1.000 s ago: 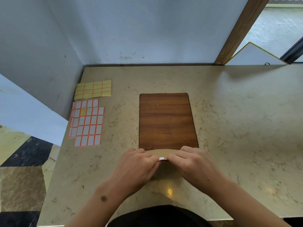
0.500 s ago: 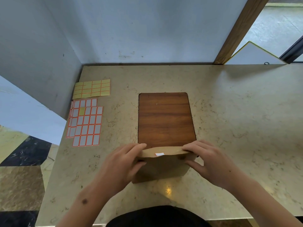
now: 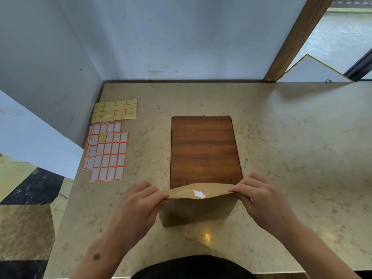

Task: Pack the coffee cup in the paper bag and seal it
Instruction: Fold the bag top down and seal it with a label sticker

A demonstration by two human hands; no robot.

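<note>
A brown paper bag [image 3: 198,212] stands upright near the table's front edge, its top folded over. A small white sticker [image 3: 199,193] lies across the folded flap at its middle. My left hand [image 3: 138,206] pinches the left end of the fold. My right hand [image 3: 261,200] pinches the right end. The coffee cup is not visible; the bag's inside is hidden.
A dark wooden board [image 3: 204,150] lies on the beige marble table [image 3: 291,148] just behind the bag. At the left lie a sheet of white labels with orange borders [image 3: 106,154] and a yellow label sheet [image 3: 114,110]. A grey wall closes the back and left.
My hands have slid apart from the middle of the fold to its two ends, uncovering the white sticker. The bag now stands taller and farther from the board's near edge.
</note>
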